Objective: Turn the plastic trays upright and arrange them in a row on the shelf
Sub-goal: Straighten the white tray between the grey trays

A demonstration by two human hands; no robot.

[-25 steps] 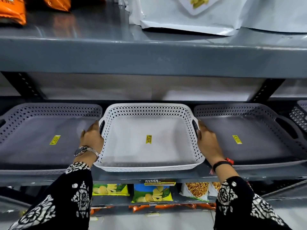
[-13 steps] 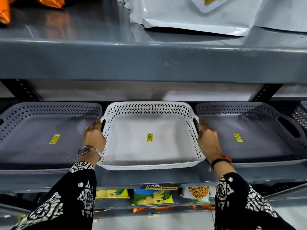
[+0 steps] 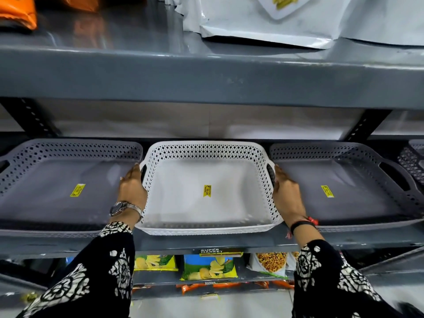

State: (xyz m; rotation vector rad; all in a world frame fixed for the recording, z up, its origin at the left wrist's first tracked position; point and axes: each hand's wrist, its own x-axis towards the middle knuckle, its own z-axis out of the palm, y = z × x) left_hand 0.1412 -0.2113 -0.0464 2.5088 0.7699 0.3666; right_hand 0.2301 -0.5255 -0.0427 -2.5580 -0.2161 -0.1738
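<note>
**Both hands on the white tray, mid-shelf**

Nearest the camera, two black sleeves with white print reach up to the grey metal shelf [image 3: 160, 245]. The left hand [image 3: 132, 187], a silver wristwatch [image 3: 125, 207] at its wrist, is pressed against the left handle side of the white perforated plastic tray [image 3: 206, 216]; the right hand [image 3: 288, 193], with a black wristband [image 3: 301, 223], is pressed against the right side. The fingers are curled at the handle slots; whether they close around them I cannot tell. The white tray sits upright between two upright grey perforated plastic trays, the left grey tray [image 3: 46, 203] and the right grey tray [image 3: 358, 203]. Each bears a yellow sticker. Above, white pouches [image 3: 275, 24] lie on the upper shelf.
</note>
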